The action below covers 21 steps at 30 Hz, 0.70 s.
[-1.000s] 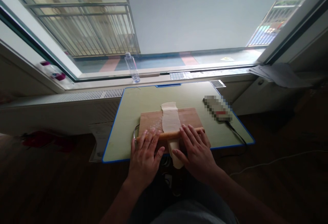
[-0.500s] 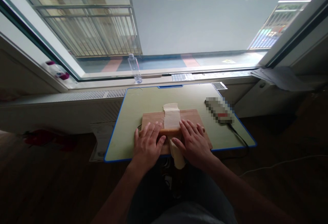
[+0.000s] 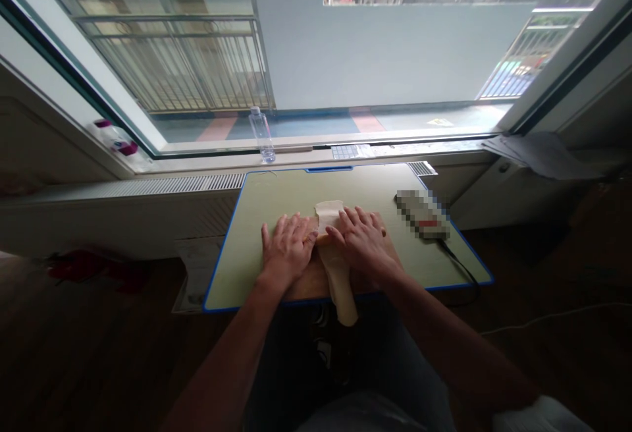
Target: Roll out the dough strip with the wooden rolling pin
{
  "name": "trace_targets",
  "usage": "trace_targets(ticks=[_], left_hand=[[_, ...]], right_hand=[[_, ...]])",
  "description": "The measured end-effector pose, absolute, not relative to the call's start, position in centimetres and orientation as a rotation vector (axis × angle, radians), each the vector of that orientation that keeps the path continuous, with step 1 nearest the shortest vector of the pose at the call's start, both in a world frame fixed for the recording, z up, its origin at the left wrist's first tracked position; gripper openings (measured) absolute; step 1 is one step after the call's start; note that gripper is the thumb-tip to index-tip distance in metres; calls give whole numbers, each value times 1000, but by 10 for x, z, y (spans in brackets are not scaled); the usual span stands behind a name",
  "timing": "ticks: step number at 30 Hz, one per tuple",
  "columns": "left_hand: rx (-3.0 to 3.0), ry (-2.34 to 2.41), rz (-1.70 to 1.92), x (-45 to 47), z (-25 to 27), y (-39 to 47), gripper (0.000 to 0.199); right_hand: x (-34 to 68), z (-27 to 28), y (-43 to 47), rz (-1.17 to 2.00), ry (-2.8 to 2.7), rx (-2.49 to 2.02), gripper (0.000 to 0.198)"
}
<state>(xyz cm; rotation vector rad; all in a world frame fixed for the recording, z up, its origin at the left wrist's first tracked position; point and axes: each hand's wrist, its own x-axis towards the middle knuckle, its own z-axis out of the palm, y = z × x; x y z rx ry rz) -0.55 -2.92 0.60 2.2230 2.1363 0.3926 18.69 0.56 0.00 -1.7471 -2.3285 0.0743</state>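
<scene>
A rolling pin (image 3: 323, 240) lies crosswise over a long strip of pale dough (image 3: 338, 280) on a wooden board (image 3: 310, 285). My left hand (image 3: 286, 245) rests flat on the pin's left part, fingers stretched forward. On the right part lies my right hand (image 3: 364, 240), palm down with fingers spread. Both hands cover most of the pin, and its right tip shows beside my right fingers. The dough's far end reaches beyond the pin, and its near end hangs over the table's front edge.
The board sits on a small light-green table (image 3: 230, 254) with a blue rim. A pixelated object (image 3: 422, 215) with a black cable (image 3: 461, 259) lies at the right. On the windowsill stand a clear bottle (image 3: 263, 135) and a purple-capped bottle (image 3: 116, 137). Papers (image 3: 540, 154) lie at the right.
Both hands have moved forward with the rolling pin, toward the dough's far end. More of the dough now shows on the near side of the pin.
</scene>
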Motion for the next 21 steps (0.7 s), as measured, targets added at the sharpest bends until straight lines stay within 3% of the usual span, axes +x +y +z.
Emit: trace_targets(ticks=[10, 21], left_hand=[[2414, 2059, 528, -8, -25, -114, 64], [2263, 2127, 413, -4, 1, -36, 58]], right_hand=[[214, -28, -85, -63, -2303, -1499, 76], [195, -2, -11, 112, -2317, -1671, 69]])
